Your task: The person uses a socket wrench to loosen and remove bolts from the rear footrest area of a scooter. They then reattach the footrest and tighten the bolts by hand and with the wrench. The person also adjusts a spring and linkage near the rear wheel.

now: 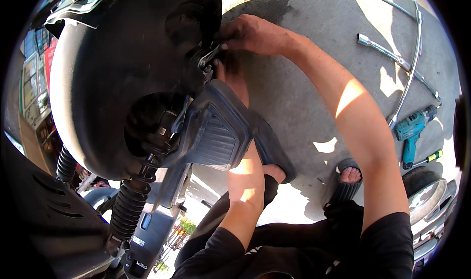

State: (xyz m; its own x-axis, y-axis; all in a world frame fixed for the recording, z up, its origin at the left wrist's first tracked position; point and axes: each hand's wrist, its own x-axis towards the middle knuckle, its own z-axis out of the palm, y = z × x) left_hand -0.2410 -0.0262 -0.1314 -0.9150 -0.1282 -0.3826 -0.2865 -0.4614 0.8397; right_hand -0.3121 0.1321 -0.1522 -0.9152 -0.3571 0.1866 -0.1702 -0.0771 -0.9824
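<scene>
My right hand (248, 36) grips a small silver wrench (212, 52) at a metal fitting (205, 69) beside the large black curved body panel (93, 92) of a vehicle. Just below, my left hand (230, 80) reaches up behind a black ribbed plastic footrest (216, 132), its visible fingers bent at the fitting; what they hold is hidden. A black coiled shock absorber (129, 205) and a dark opening with metal parts (162, 131) sit at the lower left.
On the concrete floor (304, 97) at right lie a socket wrench (378, 48), a long bent metal bar (409, 82), a teal drill (412, 129), a green-handled screwdriver (431, 157) and a wheel (422, 186). My sandalled feet (346, 181) are below. Shelving (37, 87) shows at far left.
</scene>
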